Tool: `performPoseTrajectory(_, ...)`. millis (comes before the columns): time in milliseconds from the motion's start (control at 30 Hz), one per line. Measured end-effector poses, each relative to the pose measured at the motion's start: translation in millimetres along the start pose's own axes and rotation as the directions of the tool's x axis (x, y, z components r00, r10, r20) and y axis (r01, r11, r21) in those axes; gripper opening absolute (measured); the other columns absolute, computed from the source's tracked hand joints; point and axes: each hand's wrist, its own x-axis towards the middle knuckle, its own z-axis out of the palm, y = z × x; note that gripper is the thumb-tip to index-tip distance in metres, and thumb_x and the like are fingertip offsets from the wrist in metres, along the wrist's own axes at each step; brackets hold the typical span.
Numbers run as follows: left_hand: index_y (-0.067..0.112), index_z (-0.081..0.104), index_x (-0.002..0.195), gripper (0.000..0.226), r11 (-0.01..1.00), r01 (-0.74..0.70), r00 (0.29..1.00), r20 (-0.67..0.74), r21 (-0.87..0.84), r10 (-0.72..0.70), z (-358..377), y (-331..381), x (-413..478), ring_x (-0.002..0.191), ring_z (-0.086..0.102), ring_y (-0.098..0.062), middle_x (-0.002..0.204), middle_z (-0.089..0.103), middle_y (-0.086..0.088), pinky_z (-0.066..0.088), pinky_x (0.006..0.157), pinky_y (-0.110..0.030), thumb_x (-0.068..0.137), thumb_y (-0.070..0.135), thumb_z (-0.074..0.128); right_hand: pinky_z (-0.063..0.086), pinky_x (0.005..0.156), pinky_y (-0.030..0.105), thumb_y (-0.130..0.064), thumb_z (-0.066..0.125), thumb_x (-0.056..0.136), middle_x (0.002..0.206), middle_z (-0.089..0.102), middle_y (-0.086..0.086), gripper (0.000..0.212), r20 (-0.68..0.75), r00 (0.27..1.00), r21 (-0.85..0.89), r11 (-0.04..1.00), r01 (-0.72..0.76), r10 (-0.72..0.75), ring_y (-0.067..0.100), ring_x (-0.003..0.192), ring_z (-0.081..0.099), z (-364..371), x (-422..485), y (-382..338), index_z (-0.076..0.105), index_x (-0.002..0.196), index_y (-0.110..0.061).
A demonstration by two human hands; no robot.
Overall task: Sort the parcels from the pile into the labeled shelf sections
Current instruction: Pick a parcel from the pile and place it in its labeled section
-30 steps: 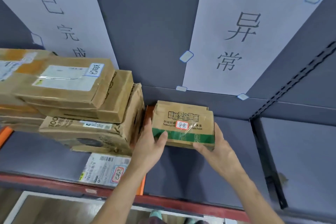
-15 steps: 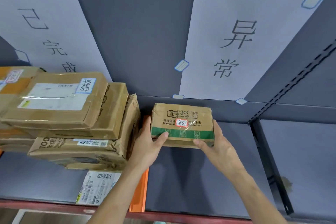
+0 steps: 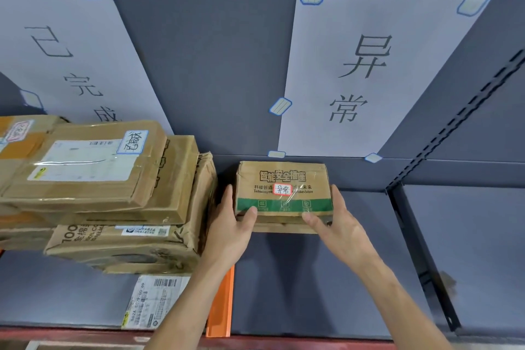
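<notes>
Clasping creased rectangular cardboard box | left hand, right hand | fingers curled round ends

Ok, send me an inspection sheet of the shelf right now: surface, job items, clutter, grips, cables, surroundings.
Surface: grey shelf board, orange divider across it.
Job's things: small box, green band, red-edged sticker, at the back of the right section under the 异常 sign; parcel stack at left under the 已完成 sign.
Clutter: flat parcel with barcode label under the stack's front.
Grips: left hand and right hand each hold one end of the small box.
Cables: nothing seen.
Surroundings: dark upright post at right.
</notes>
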Motion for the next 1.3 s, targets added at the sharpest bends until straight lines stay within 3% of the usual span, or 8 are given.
performPoseTrajectory(233,0.030,0.001,0.165,0.083,1.000,0.018,0.998,0.053,-0.005,-0.018,-2,-16,-20,0.142,0.044,-0.008,0.162,0.039,0.008,0.031,0.105,-0.025,0.103,0.042,0.055,0.044,0.086,0.026,-0.042,0.062,0.097,0.129,0.057,-0.022,0.080,-0.060,0.997,-0.031,0.999,0.036,-0.038,0.004,0.107,0.056,5,-15,10,0.011,0.158,-0.034)
performPoseTrajectory(400,0.029,0.006,0.165,0.081,0.999,-0.011,0.991,0.133,-0.041,0.017,-1,-18,-28,0.095,0.043,0.029,0.159,0.042,0.015,0.032,0.100,-0.021,0.102,0.042,0.055,0.038,0.065,0.007,-0.032,0.063,0.096,0.101,0.054,-0.041,0.058,-0.092,0.993,-0.054,0.996,0.074,-0.079,-0.014,0.084,0.057,9,-22,13,0.026,0.137,-0.049)
performPoseTrajectory(667,0.029,0.012,0.164,0.078,0.999,-0.041,0.987,0.153,-0.024,0.045,-2,-14,-27,0.115,0.058,0.003,0.153,0.049,0.015,0.041,0.115,-0.037,0.101,0.038,0.058,0.051,0.088,0.035,-0.031,0.057,0.097,0.120,0.066,-0.014,0.059,-0.049,0.999,0.004,1.000,0.004,-0.003,0.012,0.104,0.064,11,-24,9,0.028,0.148,-0.035)
performPoseTrajectory(767,0.028,0.005,0.165,0.085,0.999,-0.033,0.988,0.147,-0.013,0.034,-2,-13,-26,0.116,0.057,0.000,0.147,0.054,0.016,0.042,0.114,-0.038,0.100,0.041,0.059,0.051,0.086,0.035,-0.033,0.057,0.096,0.113,0.068,-0.016,0.053,-0.057,0.998,0.033,0.999,-0.010,0.012,0.014,0.106,0.065,14,-26,11,0.032,0.142,-0.041)
performPoseTrajectory(900,0.029,0.007,0.165,0.084,1.000,-0.022,0.988,0.150,-0.022,0.025,-3,-13,-27,0.115,0.059,-0.001,0.143,0.058,0.014,0.044,0.113,-0.040,0.099,0.044,0.059,0.048,0.077,0.017,-0.037,0.063,0.094,0.103,0.060,-0.044,0.046,-0.068,0.998,0.124,0.992,0.017,-0.009,-0.013,0.099,0.061,20,-32,11,0.034,0.110,-0.070)
performPoseTrajectory(1000,0.029,0.004,0.165,0.087,1.000,-0.021,0.988,0.156,-0.012,0.022,-4,-12,-29,0.109,0.057,0.000,0.144,0.057,0.013,0.043,0.113,-0.039,0.099,0.046,0.059,0.044,0.073,0.012,-0.042,0.063,0.092,0.105,0.055,-0.050,0.050,-0.069,0.998,0.174,0.985,0.019,-0.007,-0.021,0.098,0.057,22,-35,7,0.030,0.109,-0.075)
performPoseTrajectory(1167,0.029,0.005,0.165,0.086,1.000,-0.015,0.987,0.161,-0.009,0.017,-4,-13,-31,0.109,0.055,-0.002,0.146,0.055,0.011,0.041,0.110,-0.034,0.100,0.044,0.059,0.044,0.077,0.017,-0.035,0.064,0.093,0.104,0.060,-0.041,0.050,-0.064,0.998,0.145,0.989,0.003,0.006,-0.008,0.103,0.059,20,-32,7,0.033,0.110,-0.070)
performPoseTrajectory(1300,0.028,-0.002,0.165,0.091,1.000,-0.003,0.989,0.151,0.019,0.000,-5,-13,-32,0.120,0.055,-0.008,0.150,0.052,0.007,0.039,0.109,-0.034,0.100,0.047,0.058,0.043,0.073,0.019,-0.030,0.059,0.096,0.109,0.057,-0.035,0.046,-0.050,0.999,0.093,0.996,0.004,0.000,0.001,0.102,0.059,14,-29,5,0.036,0.131,-0.046)
